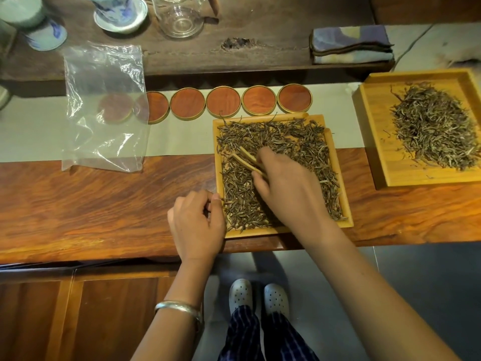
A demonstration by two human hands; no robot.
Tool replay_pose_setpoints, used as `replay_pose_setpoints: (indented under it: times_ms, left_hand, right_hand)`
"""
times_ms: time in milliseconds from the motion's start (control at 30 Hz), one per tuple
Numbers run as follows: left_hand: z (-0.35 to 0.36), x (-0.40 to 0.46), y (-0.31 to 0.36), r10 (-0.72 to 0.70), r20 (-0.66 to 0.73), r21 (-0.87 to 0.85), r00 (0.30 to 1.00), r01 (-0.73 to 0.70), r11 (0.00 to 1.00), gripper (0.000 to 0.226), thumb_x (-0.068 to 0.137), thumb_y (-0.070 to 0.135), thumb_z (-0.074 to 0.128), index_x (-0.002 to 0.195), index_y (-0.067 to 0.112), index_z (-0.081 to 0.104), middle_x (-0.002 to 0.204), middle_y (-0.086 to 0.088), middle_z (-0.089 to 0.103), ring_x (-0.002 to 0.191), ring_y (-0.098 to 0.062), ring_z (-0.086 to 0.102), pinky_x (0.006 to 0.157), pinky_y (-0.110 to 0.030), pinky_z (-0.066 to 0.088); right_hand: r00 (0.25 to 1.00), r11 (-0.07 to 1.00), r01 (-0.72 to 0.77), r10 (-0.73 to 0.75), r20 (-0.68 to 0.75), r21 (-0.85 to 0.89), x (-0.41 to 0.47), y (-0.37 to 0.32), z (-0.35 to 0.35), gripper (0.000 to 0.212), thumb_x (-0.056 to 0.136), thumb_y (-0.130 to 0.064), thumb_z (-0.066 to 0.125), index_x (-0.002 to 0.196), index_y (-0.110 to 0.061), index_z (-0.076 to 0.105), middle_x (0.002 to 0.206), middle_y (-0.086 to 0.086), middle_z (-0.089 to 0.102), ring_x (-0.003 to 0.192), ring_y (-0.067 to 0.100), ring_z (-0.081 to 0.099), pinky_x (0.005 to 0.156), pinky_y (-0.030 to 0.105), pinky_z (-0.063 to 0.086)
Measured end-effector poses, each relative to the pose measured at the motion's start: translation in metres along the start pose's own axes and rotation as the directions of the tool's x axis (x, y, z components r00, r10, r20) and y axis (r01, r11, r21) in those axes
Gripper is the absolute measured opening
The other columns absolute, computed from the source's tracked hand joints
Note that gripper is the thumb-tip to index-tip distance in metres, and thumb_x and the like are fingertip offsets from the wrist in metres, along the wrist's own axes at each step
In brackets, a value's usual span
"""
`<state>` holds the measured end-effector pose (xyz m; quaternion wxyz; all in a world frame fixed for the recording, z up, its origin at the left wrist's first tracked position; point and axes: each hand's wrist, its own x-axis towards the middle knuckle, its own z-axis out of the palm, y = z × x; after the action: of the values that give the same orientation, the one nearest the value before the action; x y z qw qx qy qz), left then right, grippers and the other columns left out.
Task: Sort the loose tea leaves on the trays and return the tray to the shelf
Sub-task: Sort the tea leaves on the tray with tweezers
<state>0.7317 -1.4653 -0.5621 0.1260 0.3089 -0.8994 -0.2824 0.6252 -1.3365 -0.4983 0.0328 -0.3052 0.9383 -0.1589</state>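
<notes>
Warm, even indoor light, sharp in the middle
Soft glare streaks the plastic bag (104,105) and the polished table (104,204); faint shadows fall on the floor (416,282); wide-angle bending curves the edges, and far corners blur slightly

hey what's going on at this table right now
A person is sorting loose tea leaves on a wooden tray at the table's near edge. The right hand holds bamboo tweezers over the leaves, while the left hand is at the tray's left rim, fingers curled. A second tray with a heap of leaves sits to the right. A clear plastic bag lies partly over a row of round coasters.
</notes>
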Motion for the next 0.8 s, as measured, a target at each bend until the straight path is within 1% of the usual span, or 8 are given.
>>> replay_pose_setpoints:
  times_ms: [67, 200, 300, 433, 500, 600, 733, 800]
  left_hand:
    - [0.000, 0.000, 0.000, 0.001, -0.003, 0.000, 1.000, -0.001, 1.000, 0.033, 0.091, 0.038, 0.039, 0.067, 0.018, 0.050, 0.068, 0.007, 0.050, 0.074, -0.019, 0.044, 0.071, -0.030, 0.024]
    - [0.001, 0.000, 0.000, 0.003, -0.005, 0.004, 1.000, -0.003, 1.000, 0.032, 0.091, 0.036, 0.041, 0.067, 0.017, 0.051, 0.069, 0.006, 0.050, 0.074, -0.020, 0.044, 0.071, -0.030, 0.024]
    - [0.000, 0.000, 0.000, 0.003, -0.005, 0.005, 1.000, -0.003, 1.000, 0.033, 0.091, 0.037, 0.040, 0.067, 0.016, 0.051, 0.068, 0.005, 0.051, 0.073, -0.019, 0.043, 0.071, -0.030, 0.023]
    - [0.000, 0.000, 0.001, 0.010, -0.011, 0.006, 1.000, -0.010, 1.000, 0.035, 0.091, 0.038, 0.039, 0.067, 0.016, 0.051, 0.068, 0.005, 0.050, 0.073, -0.017, 0.040, 0.070, -0.030, 0.023]
    - [0.000, -0.001, 0.001, 0.008, -0.012, 0.011, 1.000, -0.008, 1.000, 0.036, 0.091, 0.038, 0.038, 0.067, 0.015, 0.051, 0.068, 0.005, 0.050, 0.072, -0.016, 0.039, 0.071, -0.029, 0.022]
    - [0.000, 0.000, 0.001, 0.003, -0.009, 0.015, 1.000, -0.003, 1.000, 0.035, 0.091, 0.038, 0.038, 0.066, 0.016, 0.048, 0.067, 0.007, 0.047, 0.073, -0.017, 0.040, 0.071, -0.029, 0.022]
    - [-0.001, 0.000, 0.001, 0.006, -0.007, 0.007, 1.000, -0.006, 1.000, 0.035, 0.091, 0.038, 0.038, 0.066, 0.016, 0.049, 0.068, 0.007, 0.047, 0.073, -0.020, 0.043, 0.071, -0.030, 0.023]
    - [-0.001, -0.001, 0.002, 0.003, -0.006, 0.005, 1.000, -0.003, 1.000, 0.035, 0.091, 0.038, 0.038, 0.066, 0.016, 0.049, 0.067, 0.007, 0.046, 0.073, -0.020, 0.043, 0.072, -0.030, 0.024]
  right_hand:
    - [1.000, 1.000, 0.012, -0.012, 0.002, -0.009, 0.000, -0.002, 0.003, 0.018, 0.098, -0.031, 0.044, 0.111, -0.019, 0.046, 0.086, -0.001, 0.058, 0.069, 0.021, 0.059, 0.050, 0.030, 0.043]
    - [0.999, 1.000, -0.014, 0.013, -0.047, -0.022, -0.001, 0.002, -0.002, 0.017, 0.096, -0.030, 0.047, 0.107, -0.017, 0.048, 0.083, 0.000, 0.058, 0.063, 0.022, 0.058, 0.046, 0.027, 0.033]
    - [0.999, 0.998, -0.022, 0.020, -0.031, -0.052, -0.004, 0.003, -0.001, 0.016, 0.097, -0.029, 0.046, 0.106, -0.016, 0.047, 0.080, 0.000, 0.057, 0.059, 0.022, 0.057, 0.045, 0.026, 0.030]
    - [0.999, 0.999, -0.026, 0.025, -0.029, -0.044, -0.001, -0.005, 0.005, 0.017, 0.097, -0.030, 0.045, 0.109, -0.018, 0.047, 0.083, -0.001, 0.057, 0.064, 0.022, 0.058, 0.047, 0.028, 0.033]
    - [0.998, 0.999, -0.041, 0.039, -0.052, -0.032, -0.001, -0.006, 0.004, 0.018, 0.097, -0.030, 0.047, 0.110, -0.018, 0.048, 0.084, -0.001, 0.058, 0.064, 0.021, 0.058, 0.047, 0.027, 0.032]
    - [0.996, 0.999, -0.054, 0.053, -0.069, -0.005, -0.009, 0.003, -0.001, 0.018, 0.096, -0.029, 0.047, 0.109, -0.017, 0.049, 0.083, 0.000, 0.059, 0.063, 0.021, 0.058, 0.045, 0.027, 0.036]
    - [0.993, 0.993, -0.112, 0.111, -0.034, -0.033, -0.021, 0.023, -0.004, 0.023, 0.096, -0.032, 0.046, 0.114, -0.018, 0.047, 0.091, 0.003, 0.061, 0.072, 0.027, 0.062, 0.051, 0.031, 0.042]
    - [0.992, 0.991, -0.125, 0.124, -0.027, -0.051, -0.023, 0.030, -0.006, 0.025, 0.096, -0.033, 0.047, 0.116, -0.018, 0.047, 0.093, 0.004, 0.061, 0.075, 0.028, 0.062, 0.052, 0.032, 0.043]
